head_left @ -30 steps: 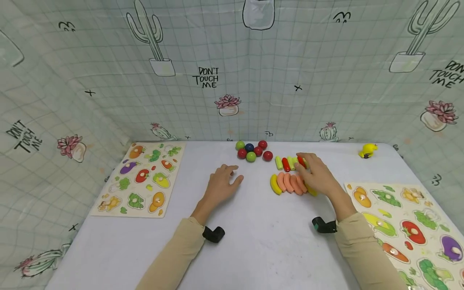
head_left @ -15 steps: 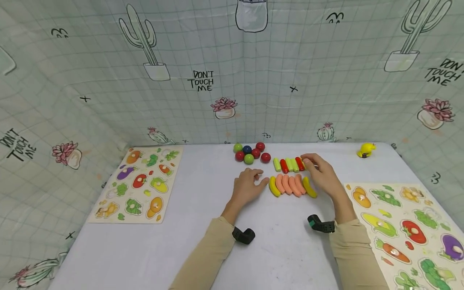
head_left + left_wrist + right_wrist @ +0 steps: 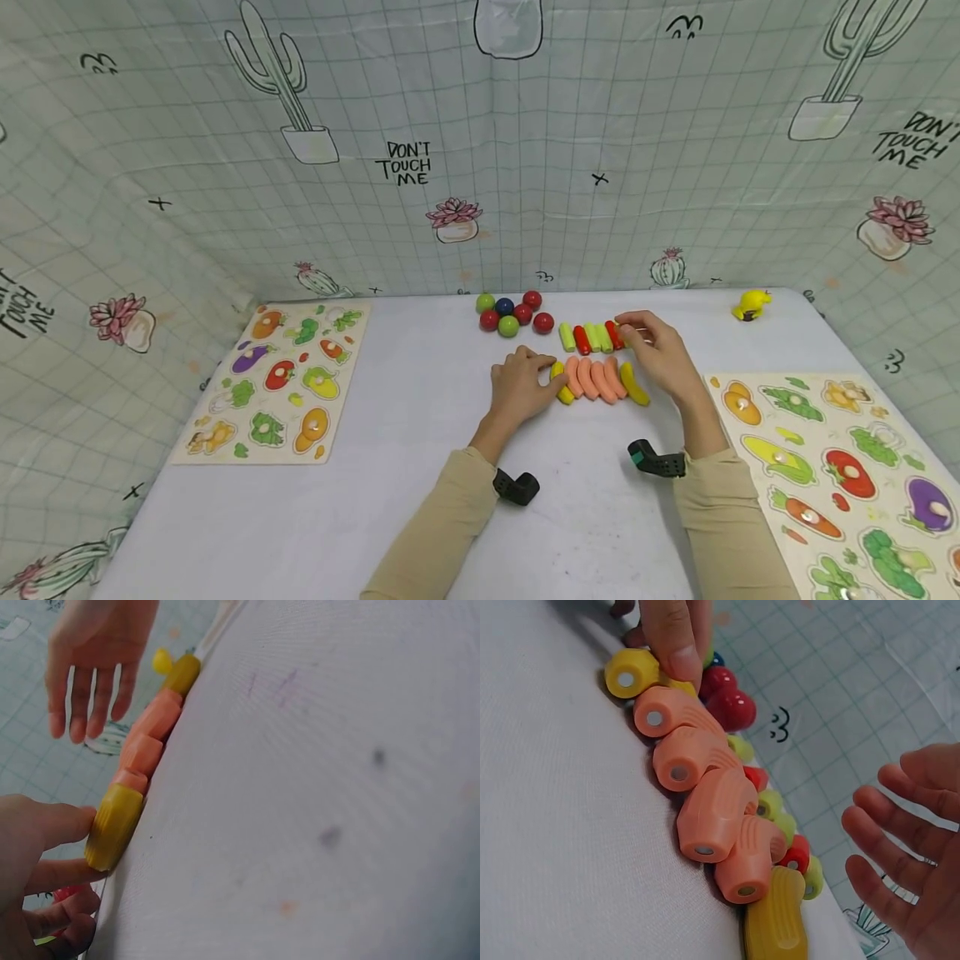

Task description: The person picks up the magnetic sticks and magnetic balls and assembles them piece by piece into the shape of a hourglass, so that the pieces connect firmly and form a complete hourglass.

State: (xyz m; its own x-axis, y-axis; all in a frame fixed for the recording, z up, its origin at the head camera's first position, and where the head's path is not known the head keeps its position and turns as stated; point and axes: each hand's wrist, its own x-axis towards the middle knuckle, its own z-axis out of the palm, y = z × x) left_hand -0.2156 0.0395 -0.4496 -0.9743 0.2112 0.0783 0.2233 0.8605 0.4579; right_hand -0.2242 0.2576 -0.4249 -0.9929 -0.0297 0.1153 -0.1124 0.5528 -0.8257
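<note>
My left hand (image 3: 519, 387) pinches the left-end curved yellow magnetic stick (image 3: 115, 825) between thumb and index finger. Beside that stick lie several curved pink sticks (image 3: 587, 378), side by side in a row, with pale metal discs in their ends. A second curved yellow stick (image 3: 634, 385) closes the row on the right. Behind runs a row of shorter straight sticks, light green and red (image 3: 582, 340). My right hand (image 3: 663, 357) hovers at that back row's right end, fingers relaxed and apart, holding nothing.
A cluster of red, green and blue balls (image 3: 507, 326) sits behind the sticks. Vegetable-print boards lie at left (image 3: 255, 379) and right (image 3: 817, 450). A small yellow toy (image 3: 752, 305) stands at the back right, before a patterned cloth (image 3: 525, 208).
My left hand has moved right to the left-end yellow stick and taken hold of it. My right hand has drawn back from over the rows, uncovering the right-end yellow stick. The head view has shifted slightly.
</note>
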